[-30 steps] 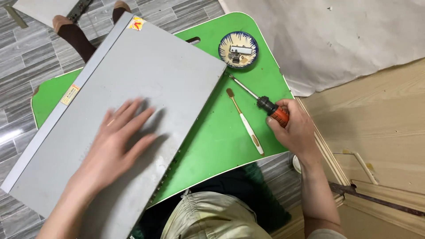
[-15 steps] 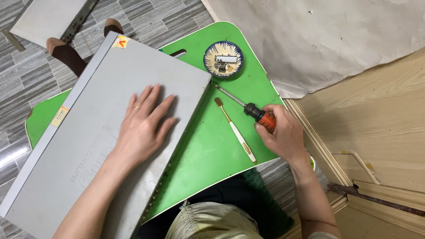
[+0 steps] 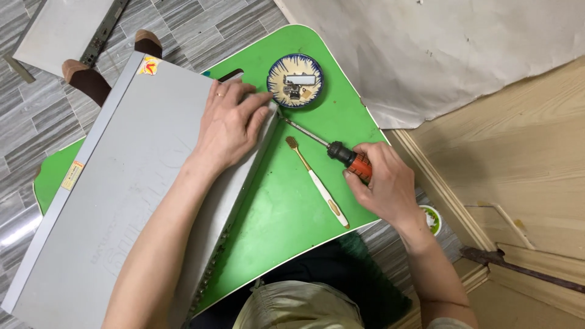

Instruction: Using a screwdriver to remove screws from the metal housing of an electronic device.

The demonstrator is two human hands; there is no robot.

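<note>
The left hand lies flat & open on the big grey metal case, near its top right corner, fingers spread, holding nothing. The case lies tilted across the left part of the green counter & sticks out past its edge. It has a small yellow-red sticker at the top corner & a small label on its long left side.

The right hand is closed round the orange-black handle of a screwdriver. The metal shaft points up & left, & its tip is right at the case's corner, just beside the left fingertips. Can't tell if the tip is in a screw.

A toothbrush w/ a white & tan handle lies on the counter just below the screwdriver, brush end up-left, touching neither hand.

A small round dish w/ a blue rim sits near the counter's top edge, just above the screwdriver tip. Small metal bits lie in it; too small to tell what they are.

A small green & white round thing peeks out by the right wrist, off the counter's edge.

On the grey tile floor, top left, lies another flat grey panel. A white sheet covers the floor top right, next to light wood boards. The person's khaki shorts show at the bottom.
</note>
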